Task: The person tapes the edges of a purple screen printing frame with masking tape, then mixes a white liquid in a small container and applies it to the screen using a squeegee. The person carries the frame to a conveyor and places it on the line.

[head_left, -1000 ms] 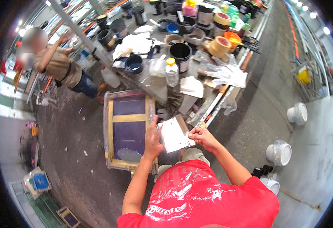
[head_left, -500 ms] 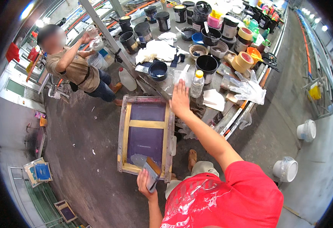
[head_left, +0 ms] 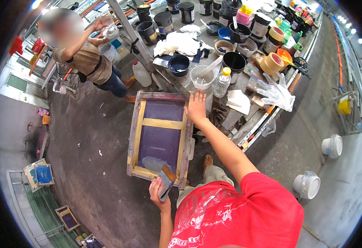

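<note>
My left hand (head_left: 157,190) grips a flat grey squeegee (head_left: 165,182) with a brown edge, at the lower right corner of a screen frame (head_left: 136,132). The frame has purple mesh (head_left: 160,142), yellow tape and a pale wet patch near its bottom. My right hand (head_left: 195,108) is by the frame's upper right corner, fingers stretched out. Just beyond it on the cluttered table stand a clear cup (head_left: 201,80) with a white stick and a bottle (head_left: 221,86) with a yellow cap.
The table holds dark buckets (head_left: 163,25), tape rolls (head_left: 272,64), rags (head_left: 176,43) and a plastic glove (head_left: 278,97). A co-worker (head_left: 94,70) stands at upper left holding something clear. A metal post (head_left: 127,33) rises beside the table. White buckets (head_left: 307,186) sit at right.
A second ago both hands were on the flat piece. My right hand left it and reached toward the cup, then drew slightly back, uncovering the cup. My left hand kept hold and moved lower.
</note>
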The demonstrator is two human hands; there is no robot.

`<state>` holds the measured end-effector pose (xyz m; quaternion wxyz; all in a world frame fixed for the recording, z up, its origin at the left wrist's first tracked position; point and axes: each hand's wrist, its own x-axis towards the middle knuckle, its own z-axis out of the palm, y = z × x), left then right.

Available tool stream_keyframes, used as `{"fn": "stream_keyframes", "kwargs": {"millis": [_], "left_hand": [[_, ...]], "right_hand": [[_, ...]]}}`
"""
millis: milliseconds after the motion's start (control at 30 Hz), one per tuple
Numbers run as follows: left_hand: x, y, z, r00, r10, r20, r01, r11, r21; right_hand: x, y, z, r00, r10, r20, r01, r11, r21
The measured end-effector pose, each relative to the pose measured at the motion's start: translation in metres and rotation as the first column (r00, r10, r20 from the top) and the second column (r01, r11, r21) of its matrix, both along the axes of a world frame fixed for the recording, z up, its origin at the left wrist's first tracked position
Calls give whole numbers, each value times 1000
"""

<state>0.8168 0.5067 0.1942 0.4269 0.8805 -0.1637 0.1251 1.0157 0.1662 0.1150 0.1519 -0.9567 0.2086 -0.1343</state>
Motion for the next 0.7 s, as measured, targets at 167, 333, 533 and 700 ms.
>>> {"fn": "stream_keyframes", "kwargs": {"millis": [167, 333, 533, 700], "left_hand": [[-5, -2, -5, 998, -47, 29, 48, 999, -19], [-12, -12, -14, 998, -1, -69, -2, 999, -42], [-17, -19, -10, 997, -14, -75, 12, 999, -34], [-28, -21, -17, 956, 178, -233, -213, 968, -135]], "right_hand": [[-11, 12, -7, 946, 320, 58, -321, 947, 19], [-18, 1, -16, 941, 4, 338, -56, 988, 146], [9, -8, -4, 942, 69, 327, -124, 981, 151], [-25, 20, 1, 888, 171, 426, -320, 896, 308]]}}
